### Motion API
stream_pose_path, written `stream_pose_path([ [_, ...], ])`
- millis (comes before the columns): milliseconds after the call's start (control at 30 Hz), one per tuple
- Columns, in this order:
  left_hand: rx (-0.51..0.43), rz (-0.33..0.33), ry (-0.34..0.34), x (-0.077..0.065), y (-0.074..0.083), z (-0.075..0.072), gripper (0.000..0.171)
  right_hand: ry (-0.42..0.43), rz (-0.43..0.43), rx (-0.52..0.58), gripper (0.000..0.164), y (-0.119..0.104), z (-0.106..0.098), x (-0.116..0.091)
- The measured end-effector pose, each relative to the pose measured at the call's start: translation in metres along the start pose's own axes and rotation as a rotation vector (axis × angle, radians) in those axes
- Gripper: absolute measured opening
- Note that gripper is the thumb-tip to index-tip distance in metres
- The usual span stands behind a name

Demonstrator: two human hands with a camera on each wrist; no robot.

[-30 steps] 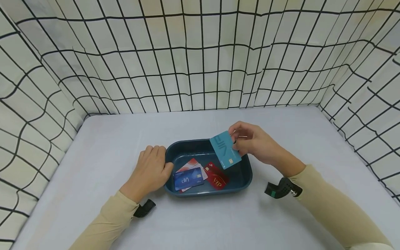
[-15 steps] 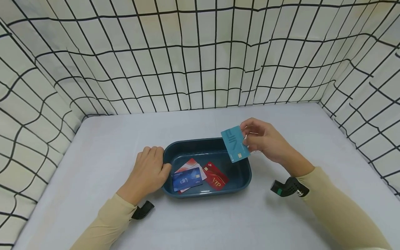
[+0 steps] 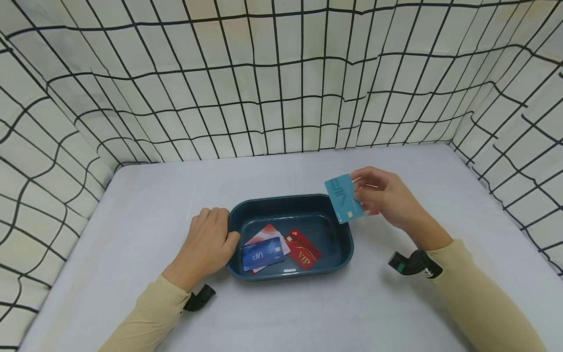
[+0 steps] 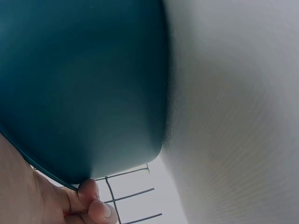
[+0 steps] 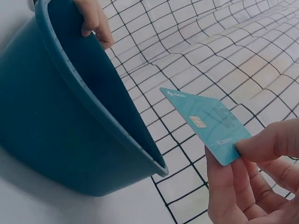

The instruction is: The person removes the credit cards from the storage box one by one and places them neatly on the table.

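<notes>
My right hand [image 3: 382, 198] pinches a teal VIP card [image 3: 342, 195] with a gold chip between thumb and fingers. The card is tilted above the right end of a dark blue plastic tub [image 3: 290, 275]. In the right wrist view the teal card [image 5: 210, 123] stands apart from the tub's rim [image 5: 88, 102]. At the tub's left end my left hand [image 3: 206, 244] grips the rim, its thumb over the edge. Inside the tub lie a blue VIP card [image 3: 263, 253], partly covering white-and-red cards [image 3: 267, 231], and a red VIP card [image 3: 303, 249].
A bit of red [image 3: 373, 212] shows just below the right fingers, mostly hidden by the hand. Black grid netting [image 3: 281, 63] before white walls surrounds the white-covered table [image 3: 281, 318] at the back and sides.
My right hand has carried the teal card right, from over the tub's inside to its right end. The left hand still grips the rim; the cards inside stay put.
</notes>
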State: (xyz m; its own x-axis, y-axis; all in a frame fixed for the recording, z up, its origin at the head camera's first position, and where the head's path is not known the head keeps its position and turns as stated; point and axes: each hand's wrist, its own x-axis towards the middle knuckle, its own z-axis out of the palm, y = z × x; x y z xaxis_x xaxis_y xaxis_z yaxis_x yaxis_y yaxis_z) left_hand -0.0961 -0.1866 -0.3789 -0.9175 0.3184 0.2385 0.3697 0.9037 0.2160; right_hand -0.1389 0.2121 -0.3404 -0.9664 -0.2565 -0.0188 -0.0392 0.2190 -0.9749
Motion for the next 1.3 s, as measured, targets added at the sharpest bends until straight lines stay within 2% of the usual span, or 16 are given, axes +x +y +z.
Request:
stream_pose_path([
  [367,-0.001,0.002,-0.001,0.001,0.0,0.003,0.016,0.046,0.039,0.04,0.032,0.012,-0.012,0.004],
  [1000,-0.025,-0.009,-0.008,0.0,0.002,0.001,0.015,0.132,0.088,-0.038,0.035,0.023,-0.044,0.01],
  [1300,-0.025,-0.009,-0.007,0.001,0.002,0.001,0.014,0.147,0.124,-0.026,0.037,0.033,-0.057,0.014],
])
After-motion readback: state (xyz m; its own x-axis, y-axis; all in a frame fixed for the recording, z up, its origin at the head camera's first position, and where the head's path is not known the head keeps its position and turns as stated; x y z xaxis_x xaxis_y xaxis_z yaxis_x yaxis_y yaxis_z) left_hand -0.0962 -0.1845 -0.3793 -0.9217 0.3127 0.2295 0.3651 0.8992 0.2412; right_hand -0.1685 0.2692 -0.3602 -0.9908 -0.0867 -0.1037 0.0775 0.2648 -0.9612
